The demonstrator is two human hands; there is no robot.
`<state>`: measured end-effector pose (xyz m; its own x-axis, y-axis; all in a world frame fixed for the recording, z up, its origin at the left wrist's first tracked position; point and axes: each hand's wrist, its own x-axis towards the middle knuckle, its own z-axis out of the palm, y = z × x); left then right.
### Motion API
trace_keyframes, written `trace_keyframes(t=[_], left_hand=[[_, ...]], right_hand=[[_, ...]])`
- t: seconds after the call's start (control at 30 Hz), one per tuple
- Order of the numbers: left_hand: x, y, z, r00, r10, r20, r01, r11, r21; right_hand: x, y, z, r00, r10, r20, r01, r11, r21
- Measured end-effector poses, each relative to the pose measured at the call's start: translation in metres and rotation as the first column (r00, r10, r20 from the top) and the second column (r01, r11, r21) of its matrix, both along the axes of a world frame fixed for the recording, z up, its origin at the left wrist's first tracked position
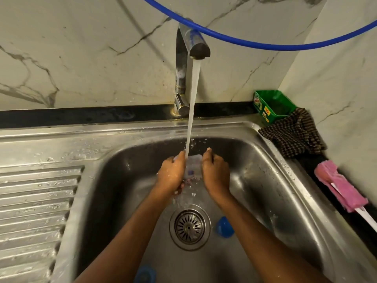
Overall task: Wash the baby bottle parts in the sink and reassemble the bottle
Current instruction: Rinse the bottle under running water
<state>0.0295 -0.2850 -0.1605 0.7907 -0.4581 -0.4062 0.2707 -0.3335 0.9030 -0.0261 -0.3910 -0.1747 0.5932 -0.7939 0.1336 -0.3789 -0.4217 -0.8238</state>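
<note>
A: Status?

B: Rinse stage. Bottle (192, 167) is held between left hand (172, 172) and right hand (216, 173), fingers of both wrapped round it, directly under the tap (199, 49) stream, over the sink (126, 160).

A: Other parts?

B: Blue part (224, 227) is seen beside the drain (190, 227), another blue part (145, 274) at the near edge. Whether washed cannot be told. Brush (339, 188) is parked on the right rim. Reassembly is judged not started.
</note>
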Motion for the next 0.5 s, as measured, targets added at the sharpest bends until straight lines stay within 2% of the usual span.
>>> trace_keyframes(t=[0.07, 0.1, 0.13, 0.17, 0.23, 0.33, 0.43, 0.5], left_hand=[[0.003, -0.001, -0.007, 0.943, 0.035, 0.33, -0.086, 0.986, 0.143], [0.005, 0.001, -0.009, 0.919, 0.014, 0.394, -0.094, 0.978, 0.186], [0.006, 0.002, -0.009, 0.921, -0.007, 0.388, -0.078, 0.976, 0.203], [0.009, 0.004, -0.006, 0.941, -0.013, 0.338, -0.052, 0.982, 0.182], [0.008, 0.009, 0.003, 0.991, -0.019, 0.131, 0.004, 0.993, 0.114], [0.004, 0.016, 0.013, 0.992, -0.065, -0.105, 0.072, 0.995, 0.064], [-0.001, 0.017, 0.013, 0.975, -0.095, -0.2, 0.119, 0.987, 0.112], [-0.005, 0.015, 0.013, 0.98, -0.037, -0.194, 0.054, 0.995, 0.083]], right_hand=[[0.007, 0.003, 0.0, 0.994, -0.024, -0.104, 0.055, 0.949, 0.31], [0.007, 0.005, 0.001, 0.992, -0.017, -0.128, 0.065, 0.923, 0.378], [0.007, 0.005, 0.002, 0.988, -0.003, -0.153, 0.059, 0.929, 0.364], [0.007, 0.007, 0.004, 0.986, 0.012, -0.169, 0.038, 0.956, 0.291], [0.005, 0.011, 0.005, 0.987, 0.006, -0.159, 0.004, 0.998, 0.064], [0.001, 0.015, 0.006, 0.997, 0.078, -0.016, -0.08, 0.971, -0.227], [-0.006, 0.011, -0.001, 0.983, 0.154, 0.104, -0.111, 0.934, -0.339], [-0.008, 0.008, -0.005, 0.971, 0.221, 0.096, -0.173, 0.916, -0.361]])
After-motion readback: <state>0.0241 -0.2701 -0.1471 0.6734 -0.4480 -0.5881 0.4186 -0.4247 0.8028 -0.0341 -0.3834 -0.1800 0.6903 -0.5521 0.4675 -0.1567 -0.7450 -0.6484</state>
